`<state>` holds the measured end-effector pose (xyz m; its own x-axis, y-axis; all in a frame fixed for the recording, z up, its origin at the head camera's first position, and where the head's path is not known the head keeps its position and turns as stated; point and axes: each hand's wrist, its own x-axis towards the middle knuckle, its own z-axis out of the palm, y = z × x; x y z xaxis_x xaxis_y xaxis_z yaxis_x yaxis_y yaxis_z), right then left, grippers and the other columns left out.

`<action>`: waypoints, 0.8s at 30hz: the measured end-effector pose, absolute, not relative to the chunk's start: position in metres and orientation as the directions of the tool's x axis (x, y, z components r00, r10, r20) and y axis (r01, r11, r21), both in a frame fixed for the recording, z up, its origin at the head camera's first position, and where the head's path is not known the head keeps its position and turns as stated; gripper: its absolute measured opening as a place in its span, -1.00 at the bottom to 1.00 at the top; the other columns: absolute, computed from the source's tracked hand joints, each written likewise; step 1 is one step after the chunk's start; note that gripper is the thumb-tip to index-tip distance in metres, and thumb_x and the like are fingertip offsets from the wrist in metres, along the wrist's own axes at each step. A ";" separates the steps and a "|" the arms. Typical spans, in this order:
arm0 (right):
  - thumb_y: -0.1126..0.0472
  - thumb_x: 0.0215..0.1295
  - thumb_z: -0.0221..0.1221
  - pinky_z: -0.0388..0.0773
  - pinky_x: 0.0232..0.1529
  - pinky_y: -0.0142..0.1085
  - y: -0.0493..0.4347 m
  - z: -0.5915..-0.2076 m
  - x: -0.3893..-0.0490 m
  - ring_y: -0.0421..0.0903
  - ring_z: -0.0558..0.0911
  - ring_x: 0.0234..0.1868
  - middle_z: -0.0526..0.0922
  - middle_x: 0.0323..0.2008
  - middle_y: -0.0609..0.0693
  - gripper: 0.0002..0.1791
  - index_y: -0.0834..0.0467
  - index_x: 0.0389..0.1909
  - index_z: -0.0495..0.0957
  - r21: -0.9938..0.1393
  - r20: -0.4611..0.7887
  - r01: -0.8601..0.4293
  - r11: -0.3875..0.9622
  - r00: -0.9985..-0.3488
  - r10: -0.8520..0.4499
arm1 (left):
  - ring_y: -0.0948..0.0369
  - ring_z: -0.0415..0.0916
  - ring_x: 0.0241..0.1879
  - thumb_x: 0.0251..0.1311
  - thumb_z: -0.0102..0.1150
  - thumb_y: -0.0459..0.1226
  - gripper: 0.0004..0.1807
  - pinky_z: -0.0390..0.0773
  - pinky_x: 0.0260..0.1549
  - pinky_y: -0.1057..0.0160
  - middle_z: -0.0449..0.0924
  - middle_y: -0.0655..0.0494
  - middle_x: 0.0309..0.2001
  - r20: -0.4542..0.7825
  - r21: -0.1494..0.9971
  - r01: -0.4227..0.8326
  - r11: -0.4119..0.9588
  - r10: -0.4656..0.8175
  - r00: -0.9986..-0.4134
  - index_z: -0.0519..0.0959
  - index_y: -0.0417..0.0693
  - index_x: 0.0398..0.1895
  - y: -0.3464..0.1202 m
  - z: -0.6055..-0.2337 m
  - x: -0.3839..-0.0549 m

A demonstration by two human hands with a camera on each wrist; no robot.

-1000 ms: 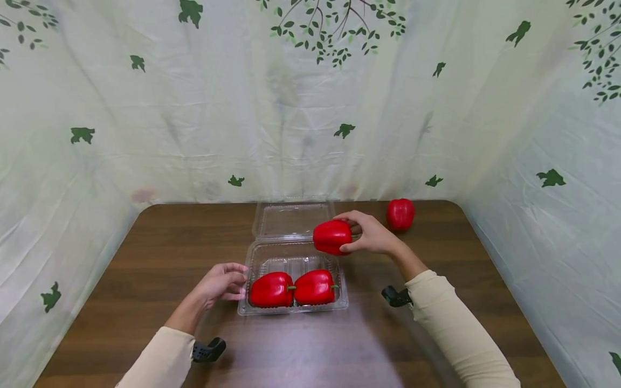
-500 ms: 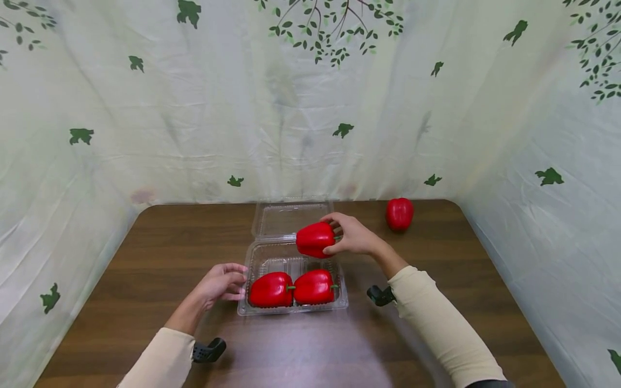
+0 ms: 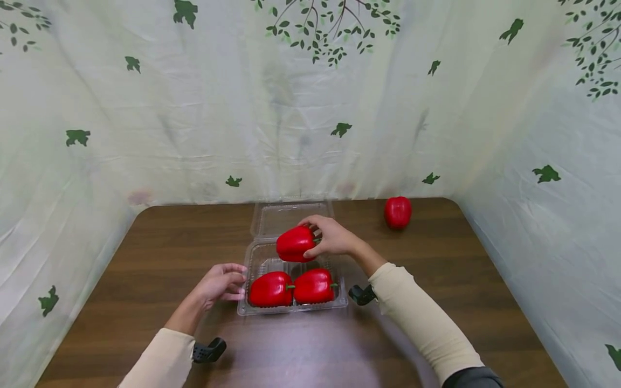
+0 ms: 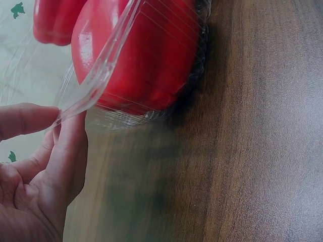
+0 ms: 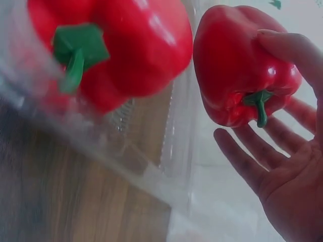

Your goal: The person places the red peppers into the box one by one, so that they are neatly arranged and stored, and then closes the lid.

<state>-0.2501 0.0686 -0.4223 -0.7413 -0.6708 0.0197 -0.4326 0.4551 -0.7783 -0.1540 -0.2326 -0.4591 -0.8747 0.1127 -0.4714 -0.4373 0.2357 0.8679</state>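
A red bell pepper (image 3: 294,244) with a green stem is gripped between the thumb and fingers of my right hand (image 3: 332,237), over the back part of a clear plastic clamshell box (image 3: 342,302). Two more red peppers lie side by side in the front of the box, a left pepper (image 3: 269,289) and a right pepper (image 3: 314,286), stems pointing right. My left hand (image 3: 222,283) pinches the box's left rim; in the left wrist view the thumb (image 4: 28,120) lies on one side of the rim and the fingers on the other.
The box's lid (image 3: 291,218) is folded back flat on the brown wooden table (image 3: 160,258). Another red pepper (image 3: 398,213) stands near the back right edge. A pale leaf-printed curtain (image 3: 291,134) hangs behind and at both sides.
My right hand has carried its pepper to the left, from the box's back right corner to over the back middle. The left hand keeps its place on the rim.
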 end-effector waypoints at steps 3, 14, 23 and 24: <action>0.27 -0.01 0.42 0.61 -0.09 -0.29 0.062 -0.423 -0.250 0.03 0.56 -0.01 0.52 0.04 0.12 -0.30 0.23 0.20 0.38 -0.768 0.011 -0.438 0.467 -0.739 -0.674 | 0.11 0.55 -0.43 0.31 0.04 -0.37 -0.60 0.70 -0.36 0.16 0.51 -0.06 -0.29 -0.473 0.866 -0.437 0.243 0.111 -0.874 0.33 -0.40 0.15 -0.232 -0.459 -0.154; 0.26 0.00 0.42 0.59 -0.12 -0.32 0.041 -0.423 -0.246 -0.03 0.52 -0.02 0.53 0.02 0.05 -0.32 0.17 0.20 0.42 -0.735 -0.019 -0.457 0.501 -0.724 -0.689 | 0.11 0.56 -0.45 0.31 0.03 -0.37 -0.60 0.70 -0.37 0.17 0.52 -0.06 -0.29 -0.480 0.866 -0.448 0.224 0.116 -0.869 0.32 -0.39 0.16 -0.233 -0.460 -0.153; 0.20 -0.02 0.44 0.54 -0.01 -0.28 0.022 -0.426 -0.244 -0.05 0.53 0.02 0.53 0.06 0.03 -0.31 0.16 0.19 0.44 -0.657 -0.022 -0.507 0.558 -0.727 -0.686 | 0.13 0.55 -0.45 0.30 0.03 -0.37 -0.59 0.70 -0.37 0.18 0.50 -0.03 -0.32 -0.471 0.872 -0.441 0.213 0.123 -0.873 0.32 -0.40 0.16 -0.234 -0.459 -0.152; 0.19 -0.02 0.45 0.54 0.01 -0.28 0.021 -0.427 -0.243 -0.06 0.53 0.02 0.52 0.07 0.03 -0.31 0.15 0.19 0.44 -0.648 -0.029 -0.508 0.568 -0.729 -0.684 | 0.13 0.55 -0.45 0.30 0.03 -0.37 -0.59 0.70 -0.37 0.18 0.51 -0.03 -0.32 -0.472 0.872 -0.440 0.213 0.126 -0.873 0.32 -0.40 0.16 -0.234 -0.459 -0.152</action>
<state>-0.2433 0.0208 -0.4271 -0.7287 -0.6842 -0.0285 -0.5080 0.5680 -0.6475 -0.1523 -0.2338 -0.4587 -0.8727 0.1265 -0.4716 -0.4405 0.2131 0.8721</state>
